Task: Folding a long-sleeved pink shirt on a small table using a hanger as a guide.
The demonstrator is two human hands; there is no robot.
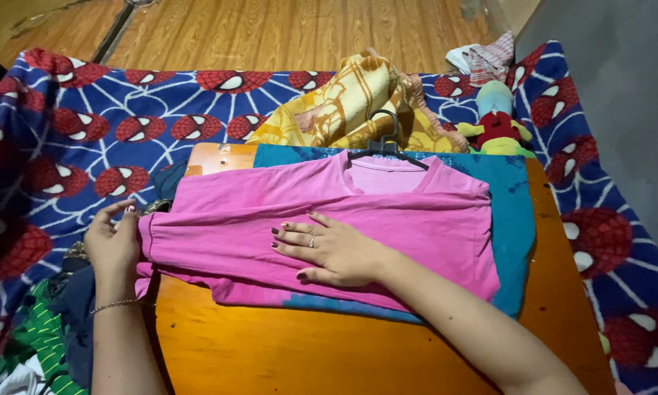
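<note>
A pink shirt (409, 219) lies partly folded on a low orange wooden table (285, 351), over a teal cloth (516, 219). A black hanger (386, 148) sits at the shirt's neckline. My right hand (329, 249) lies flat on the middle of the shirt, fingers spread, a ring on one finger. My left hand (113, 241) pinches the left edge of the folded pink fabric at the table's left side; a thin bracelet circles that wrist.
A blue and red patterned bedsheet (87, 139) surrounds the table. A yellow patterned cloth (351, 102) is bunched behind it, with a small plush toy (496, 117) to the right. Dark and green clothes (43, 336) are piled at the lower left. A grey wall rises on the right.
</note>
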